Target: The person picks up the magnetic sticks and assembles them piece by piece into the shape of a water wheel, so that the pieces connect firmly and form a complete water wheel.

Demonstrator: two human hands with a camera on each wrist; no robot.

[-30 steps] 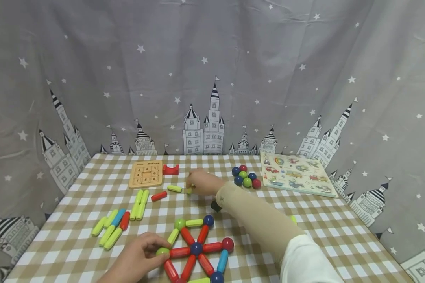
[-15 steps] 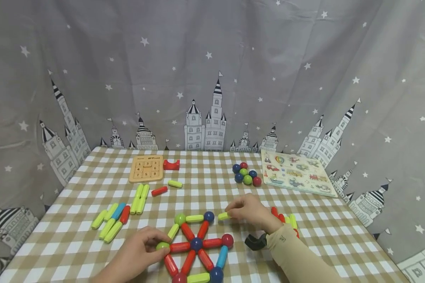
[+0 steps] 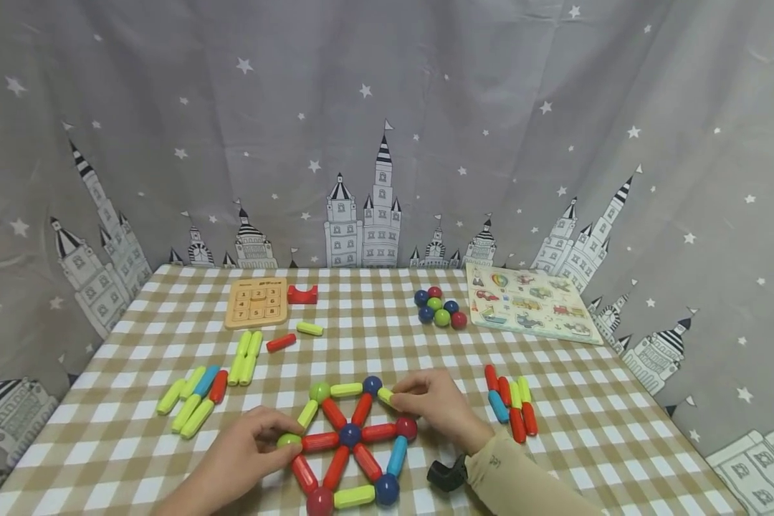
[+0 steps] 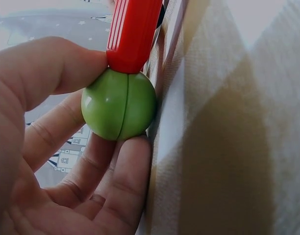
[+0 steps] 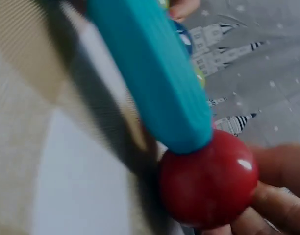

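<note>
A wheel of magnetic rods and balls lies flat, with red spokes meeting at a blue hub ball (image 3: 350, 434). My left hand (image 3: 248, 441) pinches the green ball (image 4: 119, 105) at the wheel's left corner, thumb on one side and fingers on the other; a red rod (image 4: 134, 36) joins that ball. At the upper right, my right hand (image 3: 440, 407) pinches a yellow-green rod (image 3: 385, 395), whose far end is at the dark blue ball (image 3: 372, 385). The red ball (image 5: 209, 181) at the right corner, joined to a blue rod (image 5: 150, 73), sits close by the right fingers.
Loose rods lie at left (image 3: 196, 416) and right (image 3: 517, 393). Further back are a red rod (image 3: 281, 342), a yellow-green rod (image 3: 309, 328), a number puzzle (image 3: 258, 302), a red arch block (image 3: 303, 294), several balls (image 3: 442, 317) and a picture board (image 3: 532, 304).
My right hand has brought a yellow-green rod from the back of the table, first rightward and toward me, then left to the wheel's upper right. My left hand stays at the green ball.
</note>
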